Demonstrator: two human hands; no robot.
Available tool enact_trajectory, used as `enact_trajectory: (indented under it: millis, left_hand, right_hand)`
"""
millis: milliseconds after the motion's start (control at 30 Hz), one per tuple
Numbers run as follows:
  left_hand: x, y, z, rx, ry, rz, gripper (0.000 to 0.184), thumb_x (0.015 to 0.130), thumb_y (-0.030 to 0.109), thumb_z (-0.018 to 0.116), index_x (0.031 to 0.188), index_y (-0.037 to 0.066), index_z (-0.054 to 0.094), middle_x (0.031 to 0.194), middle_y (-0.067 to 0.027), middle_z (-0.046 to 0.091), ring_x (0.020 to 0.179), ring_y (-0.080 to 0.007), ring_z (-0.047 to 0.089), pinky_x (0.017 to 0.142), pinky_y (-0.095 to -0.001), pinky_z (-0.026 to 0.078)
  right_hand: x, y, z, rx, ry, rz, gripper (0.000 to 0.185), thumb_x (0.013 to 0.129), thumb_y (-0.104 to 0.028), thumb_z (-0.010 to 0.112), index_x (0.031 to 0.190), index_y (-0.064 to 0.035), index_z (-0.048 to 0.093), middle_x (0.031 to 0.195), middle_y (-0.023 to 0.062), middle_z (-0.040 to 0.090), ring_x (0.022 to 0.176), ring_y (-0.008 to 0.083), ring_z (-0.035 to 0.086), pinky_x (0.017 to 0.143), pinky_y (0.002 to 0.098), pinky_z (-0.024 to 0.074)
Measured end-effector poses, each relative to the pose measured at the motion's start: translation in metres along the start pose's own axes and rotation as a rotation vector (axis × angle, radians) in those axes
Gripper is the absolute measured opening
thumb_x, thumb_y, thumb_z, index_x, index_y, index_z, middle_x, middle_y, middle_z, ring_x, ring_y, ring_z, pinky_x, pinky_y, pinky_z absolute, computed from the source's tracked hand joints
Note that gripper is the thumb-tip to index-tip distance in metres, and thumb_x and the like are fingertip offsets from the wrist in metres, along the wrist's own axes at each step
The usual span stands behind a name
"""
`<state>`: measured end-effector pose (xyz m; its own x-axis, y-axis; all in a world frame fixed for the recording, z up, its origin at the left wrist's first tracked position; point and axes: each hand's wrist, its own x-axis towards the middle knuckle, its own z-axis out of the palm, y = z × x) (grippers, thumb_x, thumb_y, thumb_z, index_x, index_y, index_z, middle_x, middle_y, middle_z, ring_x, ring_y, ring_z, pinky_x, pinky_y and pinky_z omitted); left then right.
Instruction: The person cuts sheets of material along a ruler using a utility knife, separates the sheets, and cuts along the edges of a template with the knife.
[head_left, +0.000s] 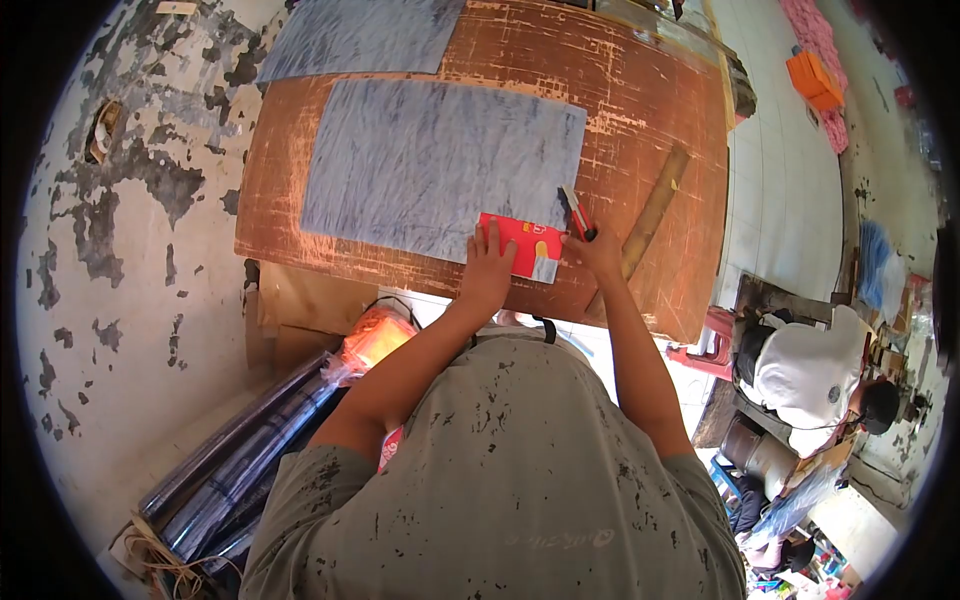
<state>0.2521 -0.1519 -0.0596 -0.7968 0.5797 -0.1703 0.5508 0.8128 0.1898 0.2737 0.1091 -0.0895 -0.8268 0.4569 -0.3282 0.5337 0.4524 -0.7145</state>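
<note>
A grey, streaked sheet (430, 160) lies flat on the worn brown table (640, 110). On its lower right corner rests a red card (525, 262) with yellow and white marks. My left hand (487, 268) presses on the card's left part, fingers spread. My right hand (597, 250) is closed around a marker-like tool (578, 214) in red, black and white, just right of the card; its tip points up and left, by the sheet's right edge. A dark patch shows on the sheet beside that tip.
Another grey sheet (360, 38) lies at the table's far left. A long brown strip (655, 210) is right of my right hand. Rolled dark plastic (250, 450) and an orange bag (375, 340) are at lower left. A person (810, 370) sits at the right.
</note>
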Motion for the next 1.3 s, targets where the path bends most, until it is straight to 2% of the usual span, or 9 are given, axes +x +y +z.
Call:
enact_trajectory:
  millis: [333,767,867,967,1033,1067,1133,1267,1300]
  left_hand:
    - [0.004,-0.001,0.007,0.024,0.033,0.0,0.044,0.098,0.012,0.06,0.142,0.009,0.058,0.168,-0.0343,0.032,0.155,-0.0546,0.034,0.125,-0.0623,0.033]
    - [0.01,0.003,0.008,0.098,0.031,-0.02,0.038,0.099,0.013,0.061,0.136,0.008,0.056,0.165,-0.0435,0.029,0.153,-0.0549,0.037,0.12,-0.0582,0.04]
    - [0.015,0.008,0.003,0.113,0.009,-0.04,0.036,0.098,0.014,0.062,0.133,0.007,0.057,0.163,-0.046,0.03,0.152,-0.057,0.038,0.12,-0.0586,0.039]
    - [0.019,0.015,0.008,0.121,0.021,-0.075,0.036,0.097,0.016,0.065,0.131,0.007,0.058,0.162,-0.0489,0.029,0.152,-0.0593,0.037,0.12,-0.0594,0.038]
    - [0.02,0.02,0.01,0.118,0.042,-0.114,0.037,0.096,0.016,0.067,0.131,0.008,0.057,0.163,-0.0498,0.027,0.152,-0.0594,0.037,0.12,-0.0595,0.038]
    - [0.02,0.022,0.009,0.127,0.028,-0.12,0.038,0.096,0.015,0.067,0.131,0.007,0.057,0.162,-0.0492,0.029,0.152,-0.0586,0.037,0.12,-0.0586,0.038]
    - [0.02,0.026,-0.001,0.123,0.017,-0.149,0.038,0.095,0.015,0.067,0.13,0.006,0.057,0.162,-0.0485,0.03,0.151,-0.0579,0.038,0.12,-0.0577,0.039]
    - [0.021,0.037,-0.015,0.216,-0.106,-0.18,0.042,0.097,0.022,0.066,0.136,0.008,0.055,0.165,-0.0469,0.028,0.153,-0.0549,0.039,0.12,-0.0588,0.036]
    - [0.023,0.038,-0.018,0.248,-0.16,-0.181,0.045,0.098,0.025,0.066,0.139,0.009,0.055,0.166,-0.0456,0.028,0.153,-0.0541,0.039,0.12,-0.0584,0.036]
  right_hand:
    - [-0.008,-0.017,-0.01,-0.013,-0.025,0.059,0.048,0.076,-0.038,0.098,0.093,-0.0028,0.071,0.067,0.0074,0.067,0.054,0.0154,0.067,0.054,0.0347,0.0516]
    - [-0.005,-0.009,-0.007,-0.042,-0.004,0.002,0.049,0.076,-0.04,0.097,0.093,-0.0027,0.071,0.067,0.0078,0.066,0.056,0.0157,0.067,0.054,0.0355,0.0515]
    - [-0.002,-0.001,-0.006,-0.06,-0.006,-0.04,0.052,0.076,-0.042,0.097,0.097,-0.0022,0.073,0.07,0.0048,0.065,0.059,0.0141,0.065,0.056,0.0336,0.0509]
    - [-0.003,-0.002,-0.012,0.067,-0.039,-0.125,0.052,0.084,-0.045,0.092,0.106,-0.0014,0.074,0.075,0.0012,0.063,0.063,0.012,0.061,0.058,0.032,0.0498]
    - [-0.008,-0.028,-0.032,0.372,-0.16,0.08,0.045,0.1,-0.043,0.079,0.116,-0.0006,0.073,0.082,-0.001,0.062,0.069,0.0102,0.06,0.061,0.0301,0.0504]
    - [-0.005,-0.034,-0.035,0.355,-0.177,0.073,0.045,0.1,-0.043,0.079,0.116,-0.0006,0.073,0.082,-0.001,0.062,0.069,0.0102,0.06,0.061,0.0301,0.0504]
    - [0.005,-0.045,-0.041,0.401,-0.263,-0.138,0.04,0.112,-0.036,0.063,0.125,0.0021,0.068,0.087,0.0017,0.066,0.075,0.0099,0.063,0.068,0.03,0.0534]
    - [0.022,-0.097,-0.037,0.295,-0.438,-0.368,0.032,0.113,-0.026,0.059,0.133,-0.0019,0.065,0.092,0.0068,0.071,0.078,0.016,0.067,0.076,0.0338,0.0561]
    - [0.02,-0.121,-0.039,0.028,-0.435,-0.528,0.032,0.111,-0.028,0.06,0.136,-0.0085,0.066,0.098,0.0085,0.072,0.082,0.023,0.069,0.078,0.0375,0.0573]
